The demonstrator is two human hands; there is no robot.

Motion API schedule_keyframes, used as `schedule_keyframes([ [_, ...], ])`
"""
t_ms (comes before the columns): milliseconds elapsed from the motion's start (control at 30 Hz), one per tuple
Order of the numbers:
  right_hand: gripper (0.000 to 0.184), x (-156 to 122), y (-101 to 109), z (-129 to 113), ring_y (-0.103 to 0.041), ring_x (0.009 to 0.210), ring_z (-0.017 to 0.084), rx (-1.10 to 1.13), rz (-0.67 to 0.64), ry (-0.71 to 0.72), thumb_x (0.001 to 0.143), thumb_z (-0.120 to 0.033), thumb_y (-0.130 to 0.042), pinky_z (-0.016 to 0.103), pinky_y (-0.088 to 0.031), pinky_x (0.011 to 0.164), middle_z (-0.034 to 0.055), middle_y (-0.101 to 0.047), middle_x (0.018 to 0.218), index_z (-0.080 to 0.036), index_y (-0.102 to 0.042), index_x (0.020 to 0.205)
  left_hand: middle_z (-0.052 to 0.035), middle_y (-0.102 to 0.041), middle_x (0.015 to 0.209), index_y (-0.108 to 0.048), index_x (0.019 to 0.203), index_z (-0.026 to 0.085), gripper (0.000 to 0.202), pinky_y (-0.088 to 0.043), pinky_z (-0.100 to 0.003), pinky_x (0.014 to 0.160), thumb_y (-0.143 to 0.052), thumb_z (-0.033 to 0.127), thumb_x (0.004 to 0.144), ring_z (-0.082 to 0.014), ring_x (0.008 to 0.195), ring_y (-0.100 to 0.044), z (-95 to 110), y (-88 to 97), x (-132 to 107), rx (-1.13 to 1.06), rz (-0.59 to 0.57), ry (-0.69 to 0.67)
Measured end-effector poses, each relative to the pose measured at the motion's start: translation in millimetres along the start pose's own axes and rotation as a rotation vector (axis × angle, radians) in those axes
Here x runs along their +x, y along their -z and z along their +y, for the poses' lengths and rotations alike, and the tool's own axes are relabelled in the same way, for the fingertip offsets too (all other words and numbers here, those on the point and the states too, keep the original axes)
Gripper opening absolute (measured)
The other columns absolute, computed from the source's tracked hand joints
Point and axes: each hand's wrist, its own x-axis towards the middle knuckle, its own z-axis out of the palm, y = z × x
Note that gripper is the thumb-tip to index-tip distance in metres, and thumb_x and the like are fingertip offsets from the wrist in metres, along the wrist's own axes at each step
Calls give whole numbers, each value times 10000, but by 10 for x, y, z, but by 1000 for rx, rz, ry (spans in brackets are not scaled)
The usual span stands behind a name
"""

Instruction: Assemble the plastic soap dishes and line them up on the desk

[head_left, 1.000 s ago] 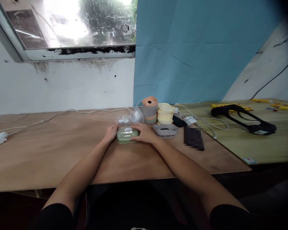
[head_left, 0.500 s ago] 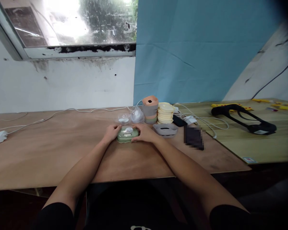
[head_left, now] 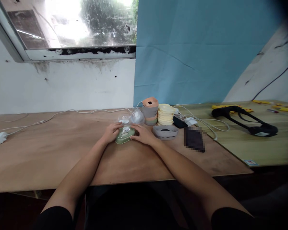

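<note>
A small green plastic box (head_left: pixel 123 136) with a shiny clear cover and a round white sticker sits on the brown tabletop in front of me, slightly turned. My left hand (head_left: pixel 111 132) is closed on its far left edge, fingers along the rim. From the other side my right hand (head_left: pixel 143 134) grips the box, thumb at the near side and fingers at the far edge. Just behind the box are clear plastic domed pieces (head_left: pixel 137 117). A grey oval-slotted box piece (head_left: pixel 165 132) lies to the right of my right hand.
Behind stand a stack of orange, grey and green box pieces (head_left: pixel 150 111) and a pile of cream lids (head_left: pixel 165 114). White cables and a plug (head_left: pixel 190 121) lie to the right, near a blurred dark item (head_left: pixel 194 139). A black frame-shaped object (head_left: pixel 244 119) rests on the adjoining table.
The green box has turned a little between my hands and shifted slightly left. My left fingers have moved up onto its far edge; my right hand keeps its grip.
</note>
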Motion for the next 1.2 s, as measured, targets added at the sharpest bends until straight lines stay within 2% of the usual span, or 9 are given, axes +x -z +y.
schedule_keyframes([
  [100,607,-5,2,30,-567,1179,266,34,1,-1,789,-398,-690,427,-452,987,96,-580,1326,-235,-522,1349,-77,-669,1194,-737,1030,204,315,-409,-377,1039,-514,241,811,-232,1146,-587,63,85,-17,25,-107,-90],
  [233,558,-19,25,26,-633,1060,238,40,-82,33,836,-323,-627,393,-487,918,49,-663,1211,-272,-492,1375,-104,-699,1052,-753,980,200,293,-423,-401,991,-573,376,830,-252,1016,-622,193,149,-32,189,-95,-116],
  [300,555,-16,25,13,-639,1040,233,9,-103,57,835,-300,-615,380,-493,895,46,-674,1190,-275,-492,1376,-113,-680,1093,-749,1000,205,313,-405,-410,1003,-601,409,814,-262,1037,-605,255,152,-40,239,-101,-154],
  [400,554,-6,16,3,-637,1047,229,5,-108,85,837,-300,-607,369,-492,896,50,-666,1204,-268,-490,1377,-102,-643,1210,-717,1087,214,357,-398,-389,1020,-620,391,793,-261,1118,-571,323,133,-48,170,-161,-178],
  [567,542,-8,2,57,-640,1043,249,-2,-124,70,823,-358,-628,394,-497,897,67,-668,1199,-250,-529,1345,-75,-699,1113,-713,1085,228,344,-428,-356,972,-620,347,775,-240,1050,-607,347,141,-19,81,-191,-106],
  [700,528,-11,-27,135,-613,1115,279,-28,-135,23,810,-407,-644,429,-479,951,103,-638,1249,-213,-578,1297,-79,-729,992,-760,901,235,247,-419,-364,960,-631,404,777,-252,987,-620,235,281,10,147,-152,-38],
  [867,497,-4,-62,191,-614,1116,281,-21,-137,37,808,-422,-649,445,-475,963,100,-643,1240,-222,-607,1261,-83,-729,844,-757,795,223,328,-452,-346,868,-699,529,695,-244,833,-645,-43,482,-14,264,-51,146],
  [1067,489,-6,-53,172,-627,1086,281,-45,-144,38,812,-422,-643,437,-489,935,104,-657,1215,-211,-614,1253,-84,-701,1088,-741,943,209,389,-440,-338,961,-753,459,646,-243,1035,-624,-201,495,-17,34,72,165],
  [1200,483,-6,-38,156,-625,1093,277,-31,-149,31,809,-427,-647,428,-488,938,99,-656,1218,-223,-621,1246,-121,-722,1005,-732,983,151,513,-510,-360,823,-782,483,596,-253,907,-662,-308,442,-6,-291,51,418],
])
